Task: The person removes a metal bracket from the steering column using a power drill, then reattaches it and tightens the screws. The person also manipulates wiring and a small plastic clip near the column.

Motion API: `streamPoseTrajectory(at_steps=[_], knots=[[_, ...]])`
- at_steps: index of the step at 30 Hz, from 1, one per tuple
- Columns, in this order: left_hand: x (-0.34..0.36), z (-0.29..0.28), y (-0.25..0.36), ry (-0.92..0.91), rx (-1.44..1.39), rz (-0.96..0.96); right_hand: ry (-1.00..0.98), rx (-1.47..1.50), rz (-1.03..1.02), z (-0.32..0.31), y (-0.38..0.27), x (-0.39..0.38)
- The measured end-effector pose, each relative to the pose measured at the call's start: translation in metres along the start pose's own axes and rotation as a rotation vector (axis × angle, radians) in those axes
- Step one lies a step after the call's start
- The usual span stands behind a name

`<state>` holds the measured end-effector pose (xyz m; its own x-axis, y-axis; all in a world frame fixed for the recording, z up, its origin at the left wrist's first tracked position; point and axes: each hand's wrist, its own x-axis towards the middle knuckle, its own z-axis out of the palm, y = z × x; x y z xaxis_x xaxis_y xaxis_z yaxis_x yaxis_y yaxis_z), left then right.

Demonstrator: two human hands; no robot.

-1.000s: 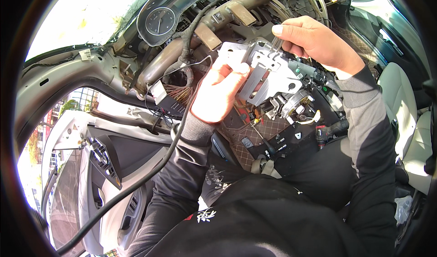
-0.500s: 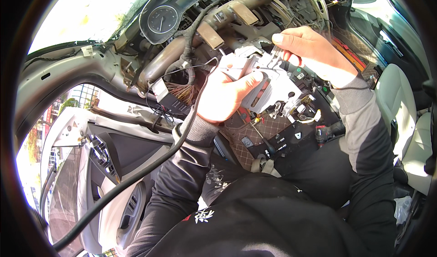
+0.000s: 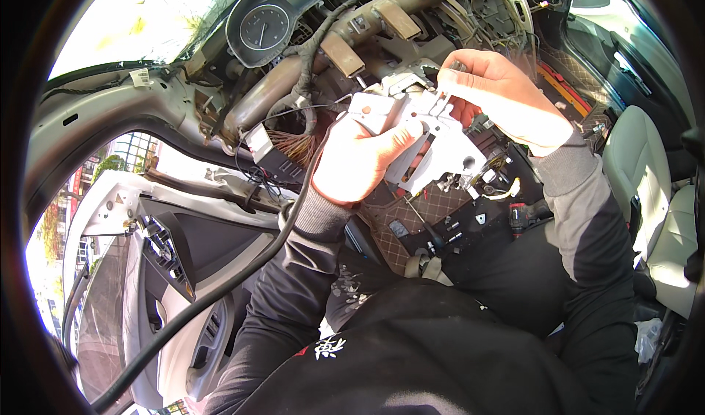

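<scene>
My left hand [image 3: 352,161] is closed on a silver slotted metal bracket [image 3: 440,150], thumb along its near left part and fingers mostly hidden beneath. My right hand [image 3: 507,99] pinches a thin metal piece [image 3: 444,100] at the bracket's upper right; whether that piece is attached to the bracket is unclear. Below the bracket sit exposed steering-column parts [image 3: 496,183] with connectors, partly hidden by it. A bundle of coloured wires [image 3: 290,147] lies just left of my left hand.
Stripped dashboard beam [image 3: 264,99], instrument cluster [image 3: 261,27] above, open door [image 3: 198,246] left, black cable [image 3: 183,319] crossing my left arm. Cordless tool [image 3: 523,217] and screwdriver [image 3: 429,235] lie low in the footwell; long red-orange object [image 3: 562,84] behind my right hand; pale seat [image 3: 635,165] right.
The bracket and both my hands have shifted slightly downward. My right fingers are curled further round the bracket's upper right, and the red-orange object behind that hand has become visible.
</scene>
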<state>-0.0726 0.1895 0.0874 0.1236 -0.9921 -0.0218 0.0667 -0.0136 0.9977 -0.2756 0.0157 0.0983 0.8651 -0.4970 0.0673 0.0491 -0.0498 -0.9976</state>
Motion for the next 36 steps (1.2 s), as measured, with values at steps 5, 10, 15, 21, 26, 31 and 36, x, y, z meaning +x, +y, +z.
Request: streamPoseTrajectory(at_steps=[5, 10, 15, 21, 26, 31, 36], knots=[[-0.002, 0.004, 0.002, 0.043, 0.001, 0.024, 0.069, 0.199, 0.004, 0.011, 0.003, -0.001], [-0.002, 0.003, 0.002, 0.048, 0.003, 0.043, 0.085, 0.212, -0.027, 0.018, 0.005, 0.002], [-0.005, 0.007, -0.004, 0.146, 0.039, 0.082, 0.073, 0.182, -0.063, 0.015, 0.01, 0.003], [-0.006, -0.002, -0.007, 0.201, 0.333, 0.154, 0.084, 0.121, -0.035, 0.016, 0.014, 0.003], [-0.011, -0.003, -0.008, 0.318, 0.802, 0.621, 0.173, 0.155, -0.092, 0.026, 0.013, 0.001], [-0.017, -0.002, -0.002, 0.322, 0.929, 0.686, 0.283, -0.011, -0.161, 0.039, 0.008, -0.006], [-0.014, -0.003, -0.003, 0.351, 1.042, 0.825, 0.323, -0.01, -0.178, 0.047, 0.0, -0.012]])
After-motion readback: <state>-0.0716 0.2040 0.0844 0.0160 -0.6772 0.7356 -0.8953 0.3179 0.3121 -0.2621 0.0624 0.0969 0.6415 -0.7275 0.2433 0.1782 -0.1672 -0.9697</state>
